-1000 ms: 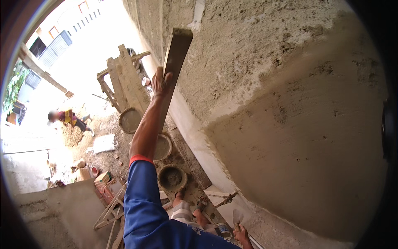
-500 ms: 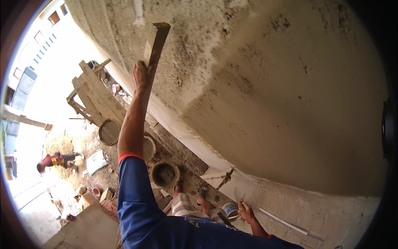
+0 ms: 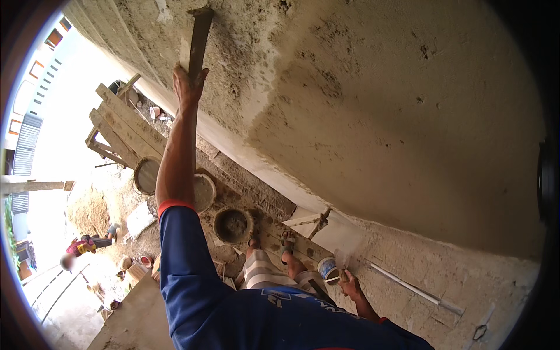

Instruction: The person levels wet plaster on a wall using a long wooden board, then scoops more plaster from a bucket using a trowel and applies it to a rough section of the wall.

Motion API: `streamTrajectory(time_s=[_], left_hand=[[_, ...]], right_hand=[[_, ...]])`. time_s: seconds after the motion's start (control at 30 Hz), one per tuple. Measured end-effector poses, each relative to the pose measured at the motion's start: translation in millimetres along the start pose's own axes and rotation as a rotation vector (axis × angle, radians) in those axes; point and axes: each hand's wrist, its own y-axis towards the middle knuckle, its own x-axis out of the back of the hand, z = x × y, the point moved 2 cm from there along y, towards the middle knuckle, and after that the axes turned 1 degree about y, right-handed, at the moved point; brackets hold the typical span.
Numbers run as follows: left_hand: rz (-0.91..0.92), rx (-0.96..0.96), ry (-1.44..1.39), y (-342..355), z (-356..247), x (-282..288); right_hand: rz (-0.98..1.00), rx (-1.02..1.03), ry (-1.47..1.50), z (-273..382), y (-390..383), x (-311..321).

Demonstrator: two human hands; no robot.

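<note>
We are at an outdoor building site: a rough, freshly plastered wall (image 3: 373, 116) rises beside us, mortar-crusted round pans (image 3: 232, 224) and a stack of wooden planks (image 3: 125, 131) lie on bare dirt ground (image 3: 93, 204), and a white pipe (image 3: 408, 286) runs along the wall's foot.

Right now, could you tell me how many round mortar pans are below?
3: one pan beside the wooden frame, one pan behind the forearm, one pan near the feet. Others may be hidden.

Rough plastered wall (image 3: 379, 116) above sunlit dirt ground (image 3: 93, 204).
</note>
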Motion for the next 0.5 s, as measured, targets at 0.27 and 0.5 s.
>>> streamTrajectory(time_s=[0.27,0.5], left_hand=[[-0.151,0.004,0.231,12.5,10.2,-3.7],[-0.068,-0.069,0.203,-190.6,-57.0,13.8]], right_hand=[[0.006,0.123,0.058,-12.7,29.3,15.2],[-0.036,0.186,-0.132,-44.0,37.4,52.4]])
